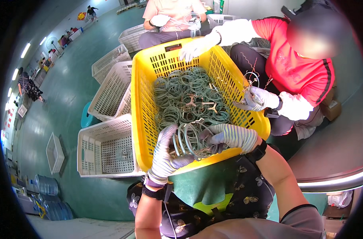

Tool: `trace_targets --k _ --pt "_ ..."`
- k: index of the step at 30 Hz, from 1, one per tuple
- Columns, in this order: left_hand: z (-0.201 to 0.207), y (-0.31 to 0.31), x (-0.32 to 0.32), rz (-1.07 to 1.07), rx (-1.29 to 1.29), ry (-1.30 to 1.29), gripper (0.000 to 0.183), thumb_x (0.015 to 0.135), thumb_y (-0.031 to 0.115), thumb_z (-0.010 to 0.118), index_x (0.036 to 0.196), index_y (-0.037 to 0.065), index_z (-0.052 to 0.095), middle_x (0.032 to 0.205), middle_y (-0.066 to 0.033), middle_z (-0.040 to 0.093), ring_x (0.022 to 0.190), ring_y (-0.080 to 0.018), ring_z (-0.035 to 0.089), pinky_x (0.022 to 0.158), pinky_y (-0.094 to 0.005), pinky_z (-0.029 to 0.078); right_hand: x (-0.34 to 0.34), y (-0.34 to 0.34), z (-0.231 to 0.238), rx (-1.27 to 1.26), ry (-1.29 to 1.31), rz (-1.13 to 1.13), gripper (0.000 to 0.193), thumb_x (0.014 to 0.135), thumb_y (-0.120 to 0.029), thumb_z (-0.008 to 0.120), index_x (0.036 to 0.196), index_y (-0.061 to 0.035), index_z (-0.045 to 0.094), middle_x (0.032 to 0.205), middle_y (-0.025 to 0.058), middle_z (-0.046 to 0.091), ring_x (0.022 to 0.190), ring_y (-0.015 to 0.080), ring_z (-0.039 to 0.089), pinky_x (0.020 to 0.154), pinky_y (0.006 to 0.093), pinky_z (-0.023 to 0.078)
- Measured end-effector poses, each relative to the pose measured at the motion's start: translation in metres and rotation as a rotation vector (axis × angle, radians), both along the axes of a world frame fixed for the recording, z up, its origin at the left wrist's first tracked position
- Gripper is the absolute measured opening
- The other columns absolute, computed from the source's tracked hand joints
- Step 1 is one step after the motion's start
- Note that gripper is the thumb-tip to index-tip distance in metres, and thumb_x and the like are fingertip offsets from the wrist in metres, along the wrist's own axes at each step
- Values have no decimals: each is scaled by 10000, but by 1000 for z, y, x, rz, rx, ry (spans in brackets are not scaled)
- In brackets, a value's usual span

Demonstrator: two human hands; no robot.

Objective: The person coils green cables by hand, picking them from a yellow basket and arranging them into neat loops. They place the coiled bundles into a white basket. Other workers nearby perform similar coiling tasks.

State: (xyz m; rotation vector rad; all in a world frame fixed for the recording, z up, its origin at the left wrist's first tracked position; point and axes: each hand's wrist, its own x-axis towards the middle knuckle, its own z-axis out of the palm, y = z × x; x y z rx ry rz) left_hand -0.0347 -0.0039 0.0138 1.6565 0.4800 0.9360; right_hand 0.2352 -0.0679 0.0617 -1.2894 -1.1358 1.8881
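Observation:
Over the near side of a yellow slatted basket (139, 115), my two gloved hands hold up a few thin grey-green rings (179, 140). My left hand (165, 153) is closed round their left side, its thumb low against them. The fingers of my right hand (231, 136) are curled in at their right side; the fingertips are partly hidden. Below and beyond lies a heap of similar rings (189, 85), filling much of the basket. A few copper-coloured three-armed pieces (192, 100) lie on the heap.
White crates (106, 145) line the basket's left side. At the right, a co-worker in red (296, 75) rests one gloved hand (197, 47) at the basket's far rim and holds a ring with wires. Another person (173, 20) sits beyond. Water bottles (46, 185) stand lower left.

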Motion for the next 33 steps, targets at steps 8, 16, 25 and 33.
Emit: trace_targets --k 8,16,25,33 --pt "7 -4 7 -62 -206 -213 1007 689 167 935 1513 113 359 1406 -98 538 1274 -250 556 1064 -418 476 9 -4 -10 -59 277 -34 393 946 -157 612 1310 -15 574 944 46 695 835 124 690 753 272 572" --pt "6 -5 7 -47 -198 -167 1003 695 196 934 1513 109 360 1425 -101 522 1293 -249 540 1089 -422 451 13 -10 0 -8 256 -55 357 957 -172 607 1271 -2 588 986 69 702 861 159 711 756 306 596" --pt "7 -10 13 -1 -370 -361 937 742 272 914 1500 105 388 1338 -76 574 1227 -223 571 1077 -390 456 7 -7 5 -89 275 -87 319 952 -289 688 1168 -57 661 913 26 694 765 126 689 696 255 574" --pt "-10 -6 11 23 -401 -307 890 793 389 863 1492 92 398 1334 -86 575 1208 -211 570 1021 -386 493 -1 -5 -5 -49 175 -114 337 979 -332 634 1152 -45 664 769 2 659 615 84 622 567 220 505"
